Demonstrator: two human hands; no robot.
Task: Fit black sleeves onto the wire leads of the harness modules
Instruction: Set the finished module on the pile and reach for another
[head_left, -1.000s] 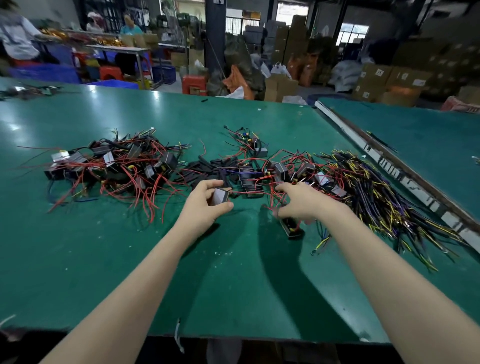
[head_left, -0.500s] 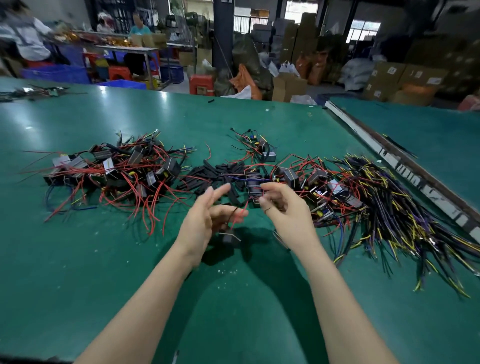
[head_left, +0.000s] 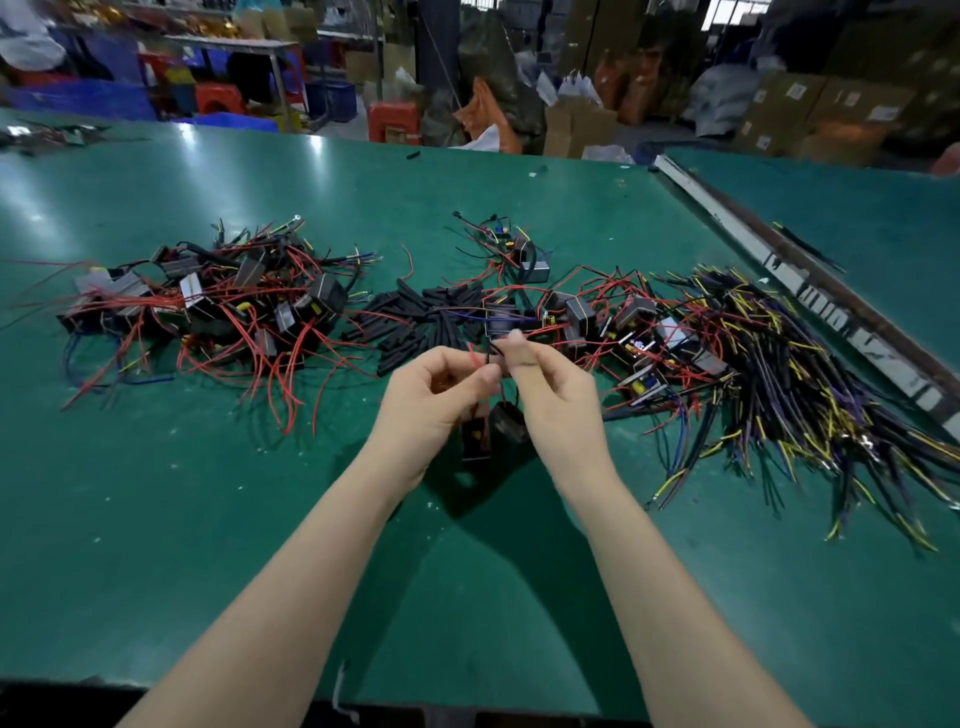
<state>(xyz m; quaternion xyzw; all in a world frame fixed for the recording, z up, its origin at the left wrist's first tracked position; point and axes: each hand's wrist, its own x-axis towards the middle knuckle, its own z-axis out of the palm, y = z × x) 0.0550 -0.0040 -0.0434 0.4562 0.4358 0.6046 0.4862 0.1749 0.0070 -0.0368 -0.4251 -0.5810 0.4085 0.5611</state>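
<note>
Two hands (head_left: 431, 400), one red lead (head_left: 474, 358)

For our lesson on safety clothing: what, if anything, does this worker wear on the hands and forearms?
Nothing visible: the left hand and right hand are bare, without gloves, rings or a watch, and both forearms are uncovered, with no sleeves reaching into view.

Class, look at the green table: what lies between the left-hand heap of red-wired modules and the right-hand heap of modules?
In the head view, a pile of loose black sleeves lies between the left heap and the right heap.
</note>
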